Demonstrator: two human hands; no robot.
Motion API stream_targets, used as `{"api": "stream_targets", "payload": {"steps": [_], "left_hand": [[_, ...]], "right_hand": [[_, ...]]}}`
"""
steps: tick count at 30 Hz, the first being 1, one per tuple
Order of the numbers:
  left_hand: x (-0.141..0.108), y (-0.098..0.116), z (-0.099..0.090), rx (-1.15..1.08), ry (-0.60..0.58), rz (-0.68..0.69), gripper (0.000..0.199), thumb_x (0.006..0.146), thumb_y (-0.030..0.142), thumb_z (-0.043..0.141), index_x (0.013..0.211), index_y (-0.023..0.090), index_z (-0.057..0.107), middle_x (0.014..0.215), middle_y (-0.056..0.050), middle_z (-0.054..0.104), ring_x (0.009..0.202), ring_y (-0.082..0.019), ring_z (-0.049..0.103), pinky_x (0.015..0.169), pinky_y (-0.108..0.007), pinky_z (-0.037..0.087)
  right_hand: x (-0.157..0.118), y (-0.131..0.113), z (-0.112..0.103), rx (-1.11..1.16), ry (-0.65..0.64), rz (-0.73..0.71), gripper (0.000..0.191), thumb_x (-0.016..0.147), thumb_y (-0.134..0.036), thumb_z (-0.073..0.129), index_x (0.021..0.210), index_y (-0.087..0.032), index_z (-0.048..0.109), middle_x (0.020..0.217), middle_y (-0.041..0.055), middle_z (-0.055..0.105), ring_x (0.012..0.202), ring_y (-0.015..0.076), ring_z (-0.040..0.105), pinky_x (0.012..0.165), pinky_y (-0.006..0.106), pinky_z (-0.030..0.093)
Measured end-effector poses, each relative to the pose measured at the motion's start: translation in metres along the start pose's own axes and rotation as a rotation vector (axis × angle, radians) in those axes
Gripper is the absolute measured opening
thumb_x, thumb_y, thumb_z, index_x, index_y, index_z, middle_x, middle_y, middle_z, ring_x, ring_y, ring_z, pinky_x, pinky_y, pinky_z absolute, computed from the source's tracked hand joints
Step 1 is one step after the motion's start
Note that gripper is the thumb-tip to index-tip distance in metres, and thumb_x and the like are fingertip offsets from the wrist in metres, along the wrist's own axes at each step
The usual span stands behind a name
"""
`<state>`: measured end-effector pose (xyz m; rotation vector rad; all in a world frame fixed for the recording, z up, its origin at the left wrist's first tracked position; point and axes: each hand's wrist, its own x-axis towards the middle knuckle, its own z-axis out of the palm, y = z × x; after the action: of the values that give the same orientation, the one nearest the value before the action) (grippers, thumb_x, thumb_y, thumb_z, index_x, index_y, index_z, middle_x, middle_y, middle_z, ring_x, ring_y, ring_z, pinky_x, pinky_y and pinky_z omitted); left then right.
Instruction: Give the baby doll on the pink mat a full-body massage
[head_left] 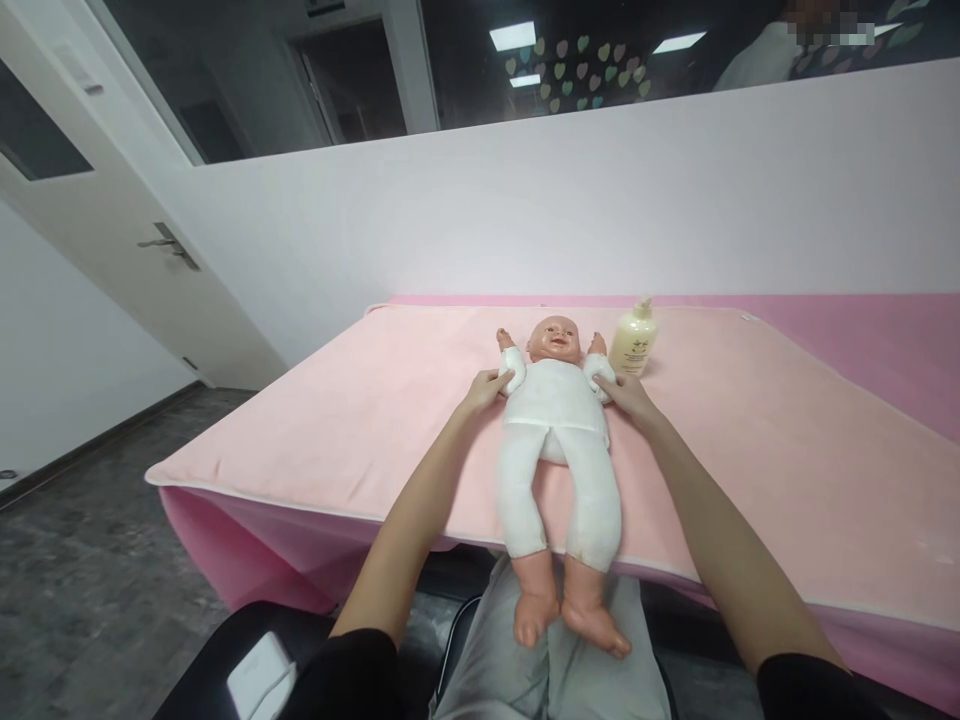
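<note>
We've got left hand and right hand each clamped on an arm of the doll, face-up on the tabletop, feet overhanging, and one outward swing could topple the close-by bottle!

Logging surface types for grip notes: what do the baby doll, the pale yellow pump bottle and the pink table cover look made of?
Baby doll in white: head and feet glossy, likely vinyl; torso matte, probably stuffed cloth.
Pale yellow pump bottle: smooth sheen, probably plastic.
Light pink white-edged cover: matte, softly creased, likely fabric.
</note>
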<state>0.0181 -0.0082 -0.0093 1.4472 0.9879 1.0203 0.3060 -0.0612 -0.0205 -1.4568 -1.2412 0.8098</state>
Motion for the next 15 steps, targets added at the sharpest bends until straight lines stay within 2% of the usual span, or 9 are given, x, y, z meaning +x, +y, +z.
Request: {"api": "stream_targets", "payload": {"steps": [4,6,9,12,15], "left_hand": [[0.005,-0.004,0.009,0.358,0.234,0.102,0.044,0.075,0.055,0.062,0.056,0.015,0.056,0.054,-0.001,0.052,0.057,-0.013,0.046,0.056,-0.027,0.03],[0.005,-0.008,0.012,0.378,0.287,0.101,0.043,0.077,0.054,0.06,0.057,0.015,0.056,0.053,0.0,0.051,0.056,-0.013,0.046,0.057,-0.027,0.03],[0.005,-0.012,0.012,0.138,0.231,0.03,0.042,0.075,0.056,0.063,0.068,0.014,0.062,0.059,-0.002,0.058,0.058,-0.014,0.052,0.058,-0.027,0.035],[0.003,-0.01,0.007,-0.143,0.121,-0.007,0.043,0.066,0.053,0.072,0.079,0.013,0.065,0.071,-0.006,0.065,0.063,-0.015,0.057,0.063,-0.028,0.041],[0.001,-0.001,0.001,-0.232,0.052,0.012,0.04,0.059,0.043,0.08,0.082,0.013,0.068,0.081,-0.007,0.069,0.071,-0.015,0.06,0.07,-0.028,0.044]], "right_hand": [[0.002,-0.004,0.007,-0.191,0.088,-0.049,0.033,0.076,-0.046,0.058,0.075,-0.014,0.064,0.074,0.006,0.066,0.069,0.0181,0.057,0.063,0.028,0.042],[0.002,-0.005,0.008,-0.246,0.112,-0.056,0.033,0.077,-0.046,0.055,0.075,-0.014,0.064,0.074,0.0062,0.065,0.069,0.0186,0.057,0.064,0.029,0.043],[0.0,-0.004,0.005,-0.212,0.081,-0.034,0.034,0.076,-0.047,0.057,0.078,-0.014,0.065,0.079,0.007,0.067,0.072,0.0191,0.059,0.066,0.029,0.044],[-0.001,-0.002,0.0,-0.045,0.019,-0.048,0.037,0.072,-0.049,0.063,0.086,-0.014,0.066,0.088,0.0072,0.069,0.079,0.0194,0.061,0.07,0.03,0.047],[-0.004,-0.004,-0.004,0.134,-0.02,-0.086,0.04,0.065,-0.044,0.071,0.094,-0.016,0.068,0.098,0.0067,0.07,0.09,0.0207,0.063,0.079,0.032,0.049]]}}
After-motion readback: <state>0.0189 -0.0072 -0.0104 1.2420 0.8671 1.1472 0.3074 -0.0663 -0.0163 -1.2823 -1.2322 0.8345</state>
